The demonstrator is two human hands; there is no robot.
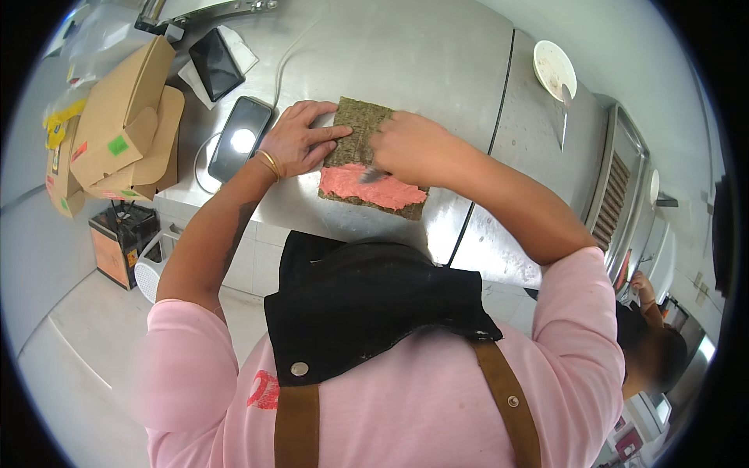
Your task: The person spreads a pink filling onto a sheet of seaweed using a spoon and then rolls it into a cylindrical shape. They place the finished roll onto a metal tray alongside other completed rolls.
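A sheet of dried seaweed (nori) (357, 146) lies on the steel worktop (386, 52). Pink paste (363, 186) covers a band across its near part, with a strip of seaweed showing along the near edge. My left hand (301, 140) rests at the sheet's left side with fingers apart, its index fingertip on the seaweed. Over the right side of the sheet, my right hand (409, 149) grips a metal utensil (373, 174) whose blade touches the paste. Its handle is hidden in my fist, so whether it is a knife or a spatula is unclear.
A phone (240, 140) with a cable lies left of my left hand, and a dark tablet (216, 64) behind it. Cardboard boxes (117, 123) stand far left. To the right are a white bowl (553, 67) with a utensil and a metal tray (614, 175) of brown rolls. Another person (649, 345) is at far right.
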